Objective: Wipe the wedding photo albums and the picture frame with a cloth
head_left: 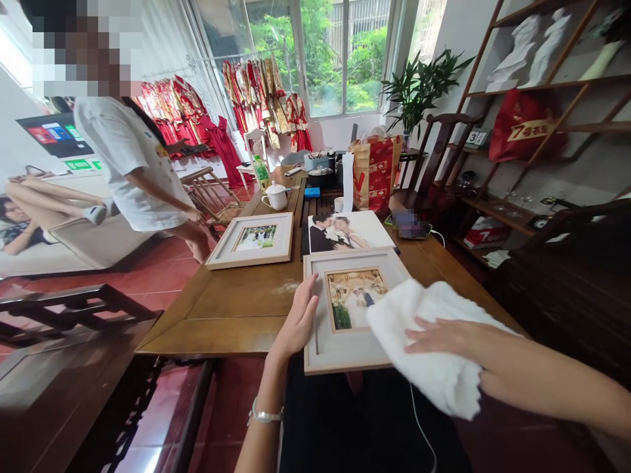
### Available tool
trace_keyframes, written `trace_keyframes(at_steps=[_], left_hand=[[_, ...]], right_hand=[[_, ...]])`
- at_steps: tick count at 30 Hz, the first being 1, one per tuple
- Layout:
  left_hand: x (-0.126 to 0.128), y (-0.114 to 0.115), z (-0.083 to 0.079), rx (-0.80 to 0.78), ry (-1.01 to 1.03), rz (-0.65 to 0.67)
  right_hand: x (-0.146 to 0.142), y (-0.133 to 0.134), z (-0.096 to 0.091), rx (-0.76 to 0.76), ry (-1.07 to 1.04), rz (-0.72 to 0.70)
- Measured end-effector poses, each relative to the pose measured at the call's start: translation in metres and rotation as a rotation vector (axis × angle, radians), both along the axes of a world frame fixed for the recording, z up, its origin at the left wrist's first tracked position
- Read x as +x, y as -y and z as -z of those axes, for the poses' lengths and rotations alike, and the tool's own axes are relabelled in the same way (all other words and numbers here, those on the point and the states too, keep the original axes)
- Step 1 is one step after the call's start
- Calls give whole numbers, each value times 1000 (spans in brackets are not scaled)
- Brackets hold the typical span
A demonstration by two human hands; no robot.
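Observation:
My left hand [299, 315] grips the left side of a pale wooden picture frame [319, 355]. Inside its wide light mat is a wedding photo [355, 297]. The frame's far end leans on the table edge and its near end extends over my lap. Under the spread fingers of my right hand [446, 343] is a white cloth [417, 305], held against the frame's right side and covering that edge. The cloth's near corner hangs down past the frame.
A second framed photo [214, 260] lies on the wooden table [231, 309] at left. A couple's photo print [377, 226], a phone [411, 225], a lidded white cup [276, 197] and a paper bag [377, 174] are farther back. A person in a white shirt [123, 151] stands at left.

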State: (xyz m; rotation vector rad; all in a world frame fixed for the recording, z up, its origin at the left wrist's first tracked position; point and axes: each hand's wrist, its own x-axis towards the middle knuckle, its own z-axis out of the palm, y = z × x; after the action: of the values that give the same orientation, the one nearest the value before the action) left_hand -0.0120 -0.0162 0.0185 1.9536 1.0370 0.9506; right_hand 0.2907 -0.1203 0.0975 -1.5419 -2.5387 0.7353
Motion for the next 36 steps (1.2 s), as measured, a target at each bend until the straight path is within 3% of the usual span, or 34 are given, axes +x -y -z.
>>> trace_keyframes(at_steps=[4, 7, 9, 14, 17, 20, 24, 28, 32, 36], left_hand=[[0, 0, -1, 1, 6, 15], [0, -1, -1, 21, 33, 23], [0, -1, -1, 40, 41, 25], [-1, -2, -2, 65, 32, 45], [-1, -3, -1, 70, 44, 41], [-1, -3, 0, 58, 80, 21], [0, -3, 1, 20, 106, 3], [0, -1, 0, 14, 100, -8], [0, 0, -2, 23, 96, -35], [0, -2, 0, -75, 172, -170]], right_hand=[[12, -28, 13, 175, 142, 221], [-2, -68, 18, 309, 149, 270], [-16, -98, 20, 371, 117, 207], [-62, -156, 21, 389, 26, -143], [-89, -175, 22, 376, -22, -305], [-104, -181, 21, 353, -51, -377], [-102, -159, 19, 321, -55, -347], [-82, -97, 11, 273, -41, -273], [-38, -37, 2, 31, -97, -191], [21, -10, 8, 180, -138, -38]])
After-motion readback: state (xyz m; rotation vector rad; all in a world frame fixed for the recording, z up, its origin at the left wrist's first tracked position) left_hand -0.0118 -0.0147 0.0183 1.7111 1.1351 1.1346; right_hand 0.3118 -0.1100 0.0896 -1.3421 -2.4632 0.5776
